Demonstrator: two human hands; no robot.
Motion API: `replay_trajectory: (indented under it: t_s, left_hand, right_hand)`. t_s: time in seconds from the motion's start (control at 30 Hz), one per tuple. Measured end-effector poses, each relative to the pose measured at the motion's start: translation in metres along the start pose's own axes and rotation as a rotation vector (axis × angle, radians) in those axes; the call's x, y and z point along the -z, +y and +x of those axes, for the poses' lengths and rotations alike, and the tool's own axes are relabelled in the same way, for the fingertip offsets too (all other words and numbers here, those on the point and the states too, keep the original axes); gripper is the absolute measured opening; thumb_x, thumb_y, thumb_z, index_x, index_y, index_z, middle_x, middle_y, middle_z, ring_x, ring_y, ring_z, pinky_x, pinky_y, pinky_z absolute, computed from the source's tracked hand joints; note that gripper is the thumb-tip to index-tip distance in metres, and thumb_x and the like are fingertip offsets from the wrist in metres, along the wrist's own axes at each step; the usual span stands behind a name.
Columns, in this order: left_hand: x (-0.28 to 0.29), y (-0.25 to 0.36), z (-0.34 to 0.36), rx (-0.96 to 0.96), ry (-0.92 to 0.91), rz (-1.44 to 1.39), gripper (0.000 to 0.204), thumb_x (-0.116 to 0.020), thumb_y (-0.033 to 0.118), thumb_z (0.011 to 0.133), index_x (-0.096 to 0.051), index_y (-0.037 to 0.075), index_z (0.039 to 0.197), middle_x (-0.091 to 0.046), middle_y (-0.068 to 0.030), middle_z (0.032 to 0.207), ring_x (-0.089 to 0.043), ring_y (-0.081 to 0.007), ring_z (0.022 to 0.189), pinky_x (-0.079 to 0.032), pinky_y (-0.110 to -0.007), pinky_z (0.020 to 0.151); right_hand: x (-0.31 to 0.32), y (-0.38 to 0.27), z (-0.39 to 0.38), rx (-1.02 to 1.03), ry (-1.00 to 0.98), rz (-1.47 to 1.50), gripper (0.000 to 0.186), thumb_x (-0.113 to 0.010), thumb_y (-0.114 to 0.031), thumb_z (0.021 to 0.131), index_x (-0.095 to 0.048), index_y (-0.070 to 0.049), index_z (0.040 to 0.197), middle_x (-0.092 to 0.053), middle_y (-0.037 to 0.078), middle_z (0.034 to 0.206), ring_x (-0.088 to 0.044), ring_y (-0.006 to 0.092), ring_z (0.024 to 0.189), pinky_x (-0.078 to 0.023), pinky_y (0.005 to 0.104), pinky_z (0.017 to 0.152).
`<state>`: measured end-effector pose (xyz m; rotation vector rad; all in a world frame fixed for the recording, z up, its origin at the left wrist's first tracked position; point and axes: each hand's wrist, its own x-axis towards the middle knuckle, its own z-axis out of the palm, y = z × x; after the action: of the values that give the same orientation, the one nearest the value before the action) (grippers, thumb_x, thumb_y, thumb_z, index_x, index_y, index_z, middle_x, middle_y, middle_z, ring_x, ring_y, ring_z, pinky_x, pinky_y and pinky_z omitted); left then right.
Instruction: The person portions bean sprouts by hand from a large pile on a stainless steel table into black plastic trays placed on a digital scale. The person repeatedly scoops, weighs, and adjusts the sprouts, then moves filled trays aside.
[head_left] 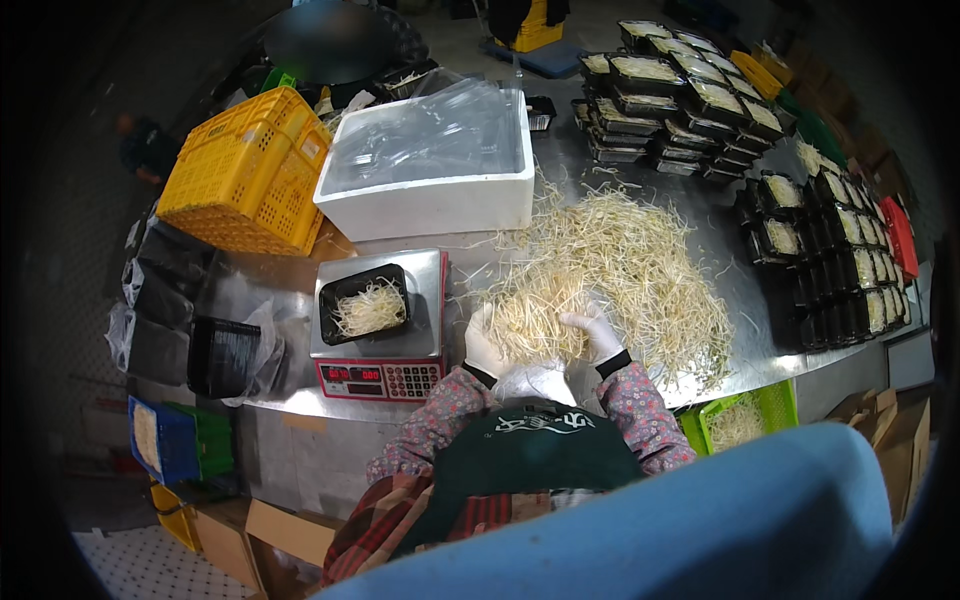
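Observation:
A big loose pile of pale bean sprouts [620, 270] lies on the steel table [280, 290]. Both my hands wear white gloves and work at the pile's near edge. My left hand [484, 346] cups a clump of sprouts from the left, and my right hand [598, 334] closes on the same clump from the right. Left of my hands a digital scale [377, 352] with a red front carries a black plastic tray [363, 303] partly filled with sprouts.
A white foam box [430, 165] lined with clear plastic and a yellow crate [248, 170] stand behind the scale. Stacks of filled black trays [680, 100] crowd the far and right side [830, 250]. Empty black trays in a bag [220, 355] sit left. A green basket [745, 415] hangs below the table edge.

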<state>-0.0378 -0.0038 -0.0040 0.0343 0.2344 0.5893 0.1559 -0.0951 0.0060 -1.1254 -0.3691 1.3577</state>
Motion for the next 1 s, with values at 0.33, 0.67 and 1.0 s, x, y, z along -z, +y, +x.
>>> replay_trajectory:
  t_s: [0.33, 0.67, 1.0]
  left_hand:
    - [-0.011, -0.026, 0.017, -0.060, 0.023, 0.362, 0.069, -0.032, 0.056, 0.102, -0.043, 0.002, 0.144, -0.050, -0.0164, 0.143, -0.052, -0.0313, 0.127, -0.039, -0.047, 0.110]
    - [-0.081, -0.063, 0.017, -0.051, 0.084, 0.936, 0.094, -0.028, 0.075, 0.093, -0.020, 0.006, 0.156, -0.021, -0.0116, 0.162, -0.016, -0.0247, 0.149, -0.010, -0.041, 0.121]
    - [-0.066, 0.029, -0.062, -0.245, 0.037, 1.072, 0.053, -0.041, 0.040, 0.105, -0.061, -0.008, 0.118, -0.068, -0.0170, 0.115, -0.065, -0.0241, 0.109, -0.050, -0.033, 0.093]
  right_hand:
    - [-0.032, 0.011, -0.011, 0.186, -0.187, -0.131, 0.086, -0.078, -0.011, 0.081, -0.030, -0.005, 0.151, -0.053, 0.010, 0.137, -0.051, 0.0203, 0.126, -0.040, 0.0364, 0.108]
    - [0.024, 0.055, 0.003, 0.035, -0.140, 0.639, 0.097, -0.076, -0.058, 0.076, -0.030, -0.018, 0.152, -0.049, 0.015, 0.144, -0.057, 0.0341, 0.123, -0.050, 0.0531, 0.101]
    - [0.037, 0.051, 0.000, 0.146, -0.484, 0.801, 0.092, -0.075, -0.047, 0.081, -0.030, -0.007, 0.151, -0.043, 0.022, 0.147, -0.049, 0.0451, 0.128, -0.047, 0.0625, 0.100]
